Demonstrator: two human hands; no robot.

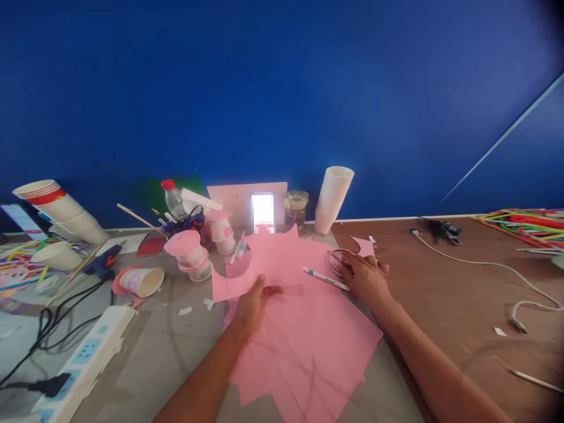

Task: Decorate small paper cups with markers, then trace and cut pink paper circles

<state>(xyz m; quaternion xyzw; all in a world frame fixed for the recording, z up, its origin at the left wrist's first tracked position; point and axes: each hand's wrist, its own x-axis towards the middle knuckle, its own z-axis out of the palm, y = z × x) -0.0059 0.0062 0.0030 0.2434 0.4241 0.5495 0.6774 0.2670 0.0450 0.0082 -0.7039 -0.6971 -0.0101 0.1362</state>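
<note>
My left hand (252, 304) pinches the edge of a cut pink paper sheet (273, 264), thumb on top, holding it just above a pile of pink paper sheets (308, 346). My right hand (365, 276) lies on the table with its fingers curled over the handles of a pair of scissors (337, 258). A white pen with a teal cap (325, 278) rests on the pink paper just left of that hand. A small pink scrap (363, 245) lies beyond the scissors.
Stacks of paper cups (332, 197) (57, 205), pink-covered cups (191, 252), a tipped cup (143, 281), a jar (295, 208), a bottle (173, 198) and a blue glue gun (103, 261) crowd the back left. A power strip (83, 358) lies front left. Cables (484, 264) and coloured straws (529, 226) are at right.
</note>
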